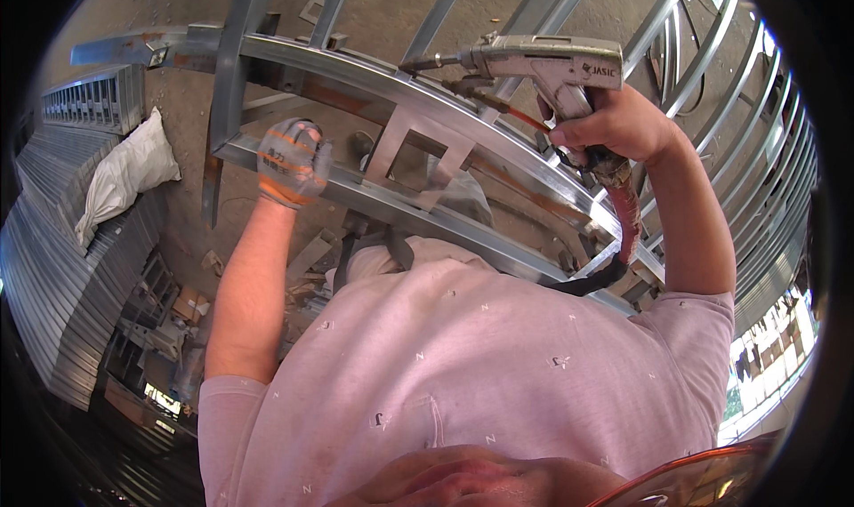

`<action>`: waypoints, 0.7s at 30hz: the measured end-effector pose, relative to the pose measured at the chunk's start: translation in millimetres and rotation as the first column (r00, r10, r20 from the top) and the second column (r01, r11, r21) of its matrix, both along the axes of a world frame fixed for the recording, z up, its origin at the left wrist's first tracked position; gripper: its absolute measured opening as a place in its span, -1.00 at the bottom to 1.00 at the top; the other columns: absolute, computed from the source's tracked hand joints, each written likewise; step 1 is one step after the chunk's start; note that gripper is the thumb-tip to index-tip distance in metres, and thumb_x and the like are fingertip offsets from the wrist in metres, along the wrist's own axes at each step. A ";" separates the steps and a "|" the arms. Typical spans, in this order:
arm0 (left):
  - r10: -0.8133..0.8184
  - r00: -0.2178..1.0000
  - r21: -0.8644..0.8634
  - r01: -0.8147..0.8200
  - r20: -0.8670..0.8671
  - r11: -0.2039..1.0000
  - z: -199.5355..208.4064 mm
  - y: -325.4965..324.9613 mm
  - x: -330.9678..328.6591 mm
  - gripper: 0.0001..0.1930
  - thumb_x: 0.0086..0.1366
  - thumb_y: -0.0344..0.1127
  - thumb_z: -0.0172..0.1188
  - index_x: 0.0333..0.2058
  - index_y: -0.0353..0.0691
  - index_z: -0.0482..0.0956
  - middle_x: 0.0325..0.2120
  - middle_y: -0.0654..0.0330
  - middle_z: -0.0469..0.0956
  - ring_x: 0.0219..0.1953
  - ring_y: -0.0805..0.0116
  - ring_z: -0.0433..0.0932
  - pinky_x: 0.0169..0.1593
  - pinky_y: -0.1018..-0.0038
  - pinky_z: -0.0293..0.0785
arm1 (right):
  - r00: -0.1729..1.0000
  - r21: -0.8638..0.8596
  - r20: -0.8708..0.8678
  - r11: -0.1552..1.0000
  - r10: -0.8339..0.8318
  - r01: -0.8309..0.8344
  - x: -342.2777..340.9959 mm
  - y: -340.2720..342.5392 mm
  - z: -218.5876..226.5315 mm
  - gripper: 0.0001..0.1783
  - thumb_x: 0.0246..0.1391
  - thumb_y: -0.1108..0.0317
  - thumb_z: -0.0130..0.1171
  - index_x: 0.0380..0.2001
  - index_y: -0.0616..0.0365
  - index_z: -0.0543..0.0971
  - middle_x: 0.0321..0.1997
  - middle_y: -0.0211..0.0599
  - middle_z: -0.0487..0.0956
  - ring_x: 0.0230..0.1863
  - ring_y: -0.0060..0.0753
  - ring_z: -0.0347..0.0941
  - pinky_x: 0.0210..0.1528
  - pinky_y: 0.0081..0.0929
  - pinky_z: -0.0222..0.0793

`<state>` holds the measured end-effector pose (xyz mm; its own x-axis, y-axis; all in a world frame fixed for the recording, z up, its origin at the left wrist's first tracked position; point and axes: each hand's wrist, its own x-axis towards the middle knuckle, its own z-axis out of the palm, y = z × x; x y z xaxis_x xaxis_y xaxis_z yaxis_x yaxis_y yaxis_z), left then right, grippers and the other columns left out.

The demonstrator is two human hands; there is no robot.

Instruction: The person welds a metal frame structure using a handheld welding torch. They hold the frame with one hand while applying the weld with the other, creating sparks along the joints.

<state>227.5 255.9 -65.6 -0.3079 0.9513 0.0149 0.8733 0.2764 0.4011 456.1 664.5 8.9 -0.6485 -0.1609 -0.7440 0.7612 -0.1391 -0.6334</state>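
A grey and orange work glove covers my left hand, whose fingers are curled round the near metal rail of a barred steel frame. Ungloved, my right hand grips a pistol-shaped welding gun by its handle. The gun's narrow nozzle points left, its tip at the curved far rail. From the handle a thick cable in worn reddish and black sleeving runs down toward my body. Between the two rails, right of my left hand, sits a flat metal plate with a square opening.
Long parallel bars of the frame fan out across the right side. At the left lie stacked metal panels with a white sack on them. Scraps and a cardboard box litter the floor at lower left.
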 end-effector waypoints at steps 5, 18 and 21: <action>-0.012 0.999 0.037 0.014 -0.047 0.999 3.4 5.8 0.6 -0.89 0.06 -0.40 0.33 -0.45 -0.18 0.56 -0.44 0.09 0.60 -0.33 -0.02 0.62 -0.21 0.13 0.58 | 1.000 0.019 0.004 1.000 0.010 -0.011 3.0 -4.8 -0.9 -0.58 0.05 0.37 0.49 -0.04 0.29 0.63 -0.38 -0.35 0.65 -0.47 -0.52 0.54 -0.37 -0.46 0.45; -0.008 1.000 -0.012 0.008 -0.030 1.000 2.1 1.0 0.0 -0.89 0.10 -0.43 0.32 -0.39 -0.17 0.57 -0.38 0.06 0.62 -0.26 -0.07 0.62 -0.13 0.10 0.58 | 0.999 0.032 0.011 0.999 0.035 -0.036 -1.9 -6.8 -2.5 -0.60 0.02 0.40 0.46 -0.06 0.33 0.64 -0.41 -0.33 0.66 -0.49 -0.50 0.56 -0.40 -0.47 0.47; -0.014 0.999 -0.011 0.013 -0.037 1.000 0.2 -1.0 -1.3 -0.88 0.11 -0.39 0.34 -0.38 -0.16 0.57 -0.38 0.07 0.61 -0.27 -0.06 0.61 -0.15 0.10 0.58 | 1.000 0.028 -0.004 0.999 0.020 -0.020 -3.4 -7.6 -1.0 -0.62 0.02 0.39 0.46 -0.10 0.33 0.65 -0.42 -0.32 0.67 -0.48 -0.49 0.57 -0.39 -0.46 0.48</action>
